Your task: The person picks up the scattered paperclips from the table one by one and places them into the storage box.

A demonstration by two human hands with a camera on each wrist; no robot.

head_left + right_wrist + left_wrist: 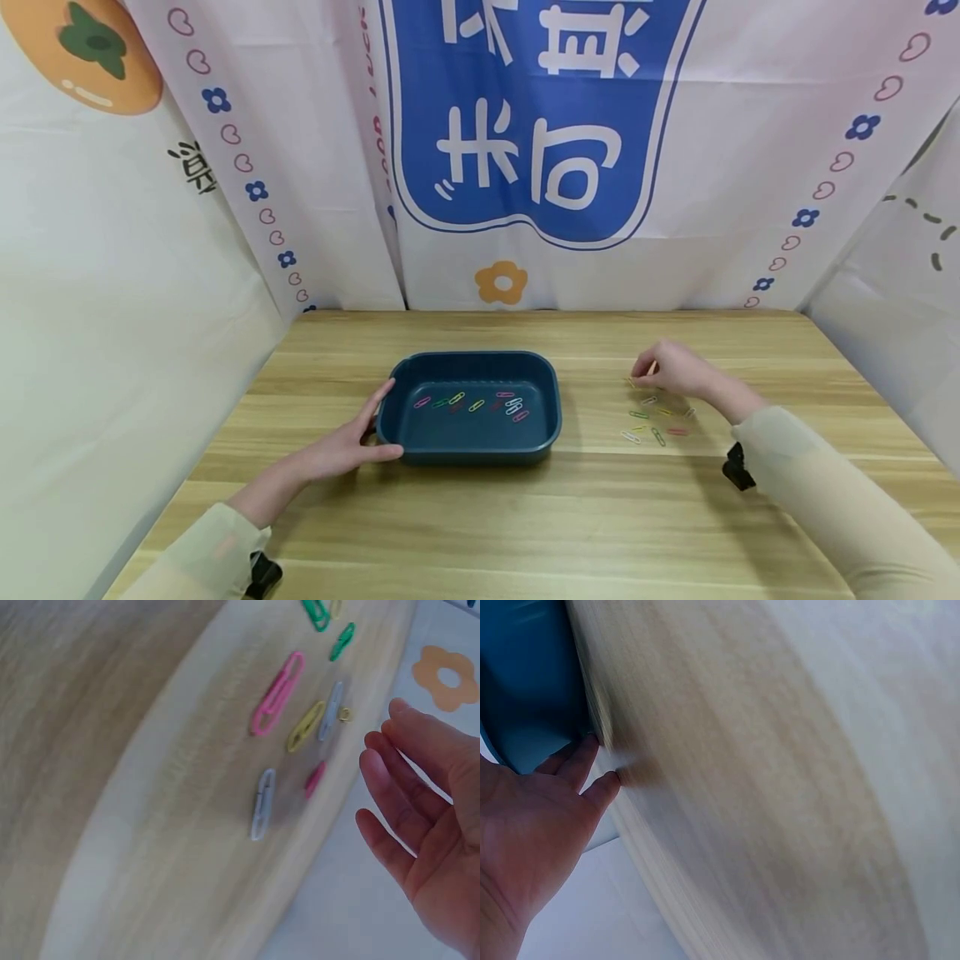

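OK, yellow clip (345, 714) just beyond fingertips of right hand (675, 371); right wrist view shows gap, fingers loosely bent, thumb near index, no visible pinch. Loose paper clips (277, 694) scattered on table (480, 525), nearer person than right hand. Left hand (341, 450) spread, touching left end of blue tray (468, 457); more clips (476, 406) inside, well apart from right hand

Head view: from above and behind the left hand (345, 446) and right hand (678, 372), facing forward and down; farthest off, spanning table (480, 521) and cloth beyond (330, 175). Left wrist view: close, palm side, facing the fingertips; shares the tray (525, 682) there with head view. Right wrist view: likewise close; shares paper clips (262, 806) off the fingertips with head view.
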